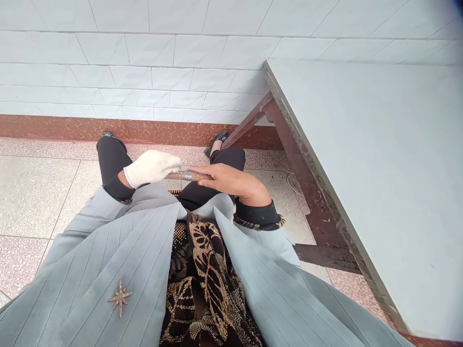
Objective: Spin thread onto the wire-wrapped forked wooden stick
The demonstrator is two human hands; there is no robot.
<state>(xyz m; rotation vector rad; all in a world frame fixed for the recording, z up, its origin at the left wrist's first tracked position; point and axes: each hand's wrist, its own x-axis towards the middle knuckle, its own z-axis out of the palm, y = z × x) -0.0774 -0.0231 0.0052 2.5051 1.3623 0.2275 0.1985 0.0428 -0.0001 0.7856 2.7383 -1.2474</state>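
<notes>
And here the left hand point(154, 167), in a white glove, has its fingers curled over one end of the brown stick point(174, 176), while the bare right hand point(220, 178) grips the other end, fingers laid along it. Silvery binding point(187, 175) shows between them! The stick sits above the dark trousers point(197, 194), well left of the long edge of the pale table point(379, 168), tiled wall point(162, 48) beyond
</notes>
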